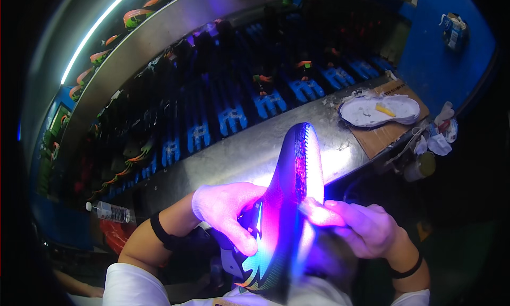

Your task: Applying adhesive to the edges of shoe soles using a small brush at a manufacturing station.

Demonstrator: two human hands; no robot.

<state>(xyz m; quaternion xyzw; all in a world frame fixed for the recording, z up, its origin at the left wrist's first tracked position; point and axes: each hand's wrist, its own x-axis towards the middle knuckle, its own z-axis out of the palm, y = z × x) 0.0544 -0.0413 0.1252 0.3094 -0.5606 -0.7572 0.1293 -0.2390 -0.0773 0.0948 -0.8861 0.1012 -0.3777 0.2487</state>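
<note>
A shoe (280, 215) stands toe up in front of me, its upper multicoloured under purple light and its sole edge turned to the right. My left hand (228, 213), in a thin pale glove, grips the shoe from the left, thumb on the upper and fingers partly hidden in its opening. On the other side, my right hand (366, 226) is closed, thumb and fingers pinched against the sole edge. Something small and brightly lit shows at those fingertips, but glare hides what it is.
A metal bench (239, 146) runs ahead, with rows of blue holders (232, 121) behind it. At right, a white sole (366, 113) with a yellow piece (385, 110) lies on cardboard (369, 138), near a jar (419, 167). A plastic bottle (111, 212) lies at left.
</note>
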